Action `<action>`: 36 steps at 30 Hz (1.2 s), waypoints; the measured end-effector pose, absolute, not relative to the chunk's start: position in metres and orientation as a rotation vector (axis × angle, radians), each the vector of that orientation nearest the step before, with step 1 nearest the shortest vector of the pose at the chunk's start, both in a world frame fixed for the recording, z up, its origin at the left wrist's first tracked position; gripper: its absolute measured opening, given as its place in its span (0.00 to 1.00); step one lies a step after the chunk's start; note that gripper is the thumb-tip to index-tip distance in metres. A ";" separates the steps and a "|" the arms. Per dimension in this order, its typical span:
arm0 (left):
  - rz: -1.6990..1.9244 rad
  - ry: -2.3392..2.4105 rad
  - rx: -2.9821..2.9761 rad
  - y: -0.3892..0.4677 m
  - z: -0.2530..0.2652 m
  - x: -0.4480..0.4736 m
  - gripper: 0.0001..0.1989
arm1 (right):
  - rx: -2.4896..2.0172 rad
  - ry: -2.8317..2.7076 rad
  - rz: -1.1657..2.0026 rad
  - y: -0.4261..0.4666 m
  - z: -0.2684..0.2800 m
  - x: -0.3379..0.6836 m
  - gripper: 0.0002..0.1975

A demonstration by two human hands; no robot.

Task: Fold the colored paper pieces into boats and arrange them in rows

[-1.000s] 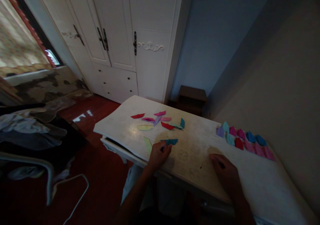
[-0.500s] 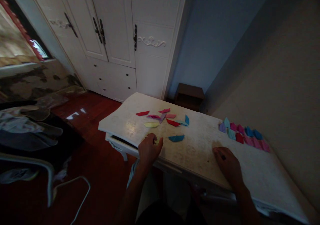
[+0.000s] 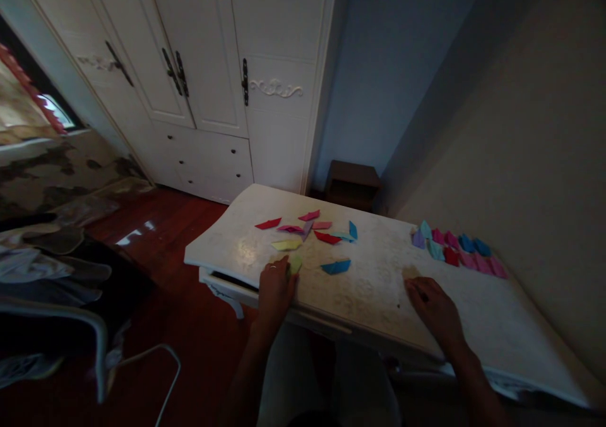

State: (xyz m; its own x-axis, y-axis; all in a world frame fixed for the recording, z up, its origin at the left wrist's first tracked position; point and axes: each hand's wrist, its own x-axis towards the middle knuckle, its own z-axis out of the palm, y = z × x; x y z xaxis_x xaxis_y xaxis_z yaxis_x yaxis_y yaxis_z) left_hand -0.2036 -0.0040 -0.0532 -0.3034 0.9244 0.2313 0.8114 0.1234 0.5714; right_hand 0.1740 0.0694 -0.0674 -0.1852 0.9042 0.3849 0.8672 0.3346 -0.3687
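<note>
My left hand [image 3: 276, 288] is at the table's front edge, thumb and fingers closed on a yellow-green folded paper boat [image 3: 295, 263], partly covered by the fingers. Just beyond lies a pale yellow paper boat [image 3: 286, 244], and to the right a blue paper boat [image 3: 336, 267]. Several red, pink, lilac and light blue boats lie loosely behind these, among them a red paper boat [image 3: 327, 237]. On the right half of the table my right hand [image 3: 436, 310] rests with curled fingers. Whether anything is in its fingertips I cannot make out.
Folded paper pieces [image 3: 452, 256] in several colours stand in rows at the table's right side by the wall. The white table [image 3: 369, 300] has a slightly open drawer at its left front. Behind stand a white wardrobe [image 3: 279, 136] and a brown box-shaped stand [image 3: 353, 184]; a cloth-covered chair is at left.
My left hand has closed on the yellow-green paper boat, which now shows beyond its fingers. The right hand stays nearly in place. The whole view has shifted slightly.
</note>
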 end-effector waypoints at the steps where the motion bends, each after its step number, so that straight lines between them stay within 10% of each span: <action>1: 0.983 2.166 1.747 -0.002 -0.055 -0.206 0.23 | -1.541 -2.063 0.089 0.069 -0.067 0.173 0.21; 36: 1.420 1.459 1.277 0.012 -0.016 -0.146 0.12 | -1.425 -2.088 0.330 0.056 -0.053 0.171 0.19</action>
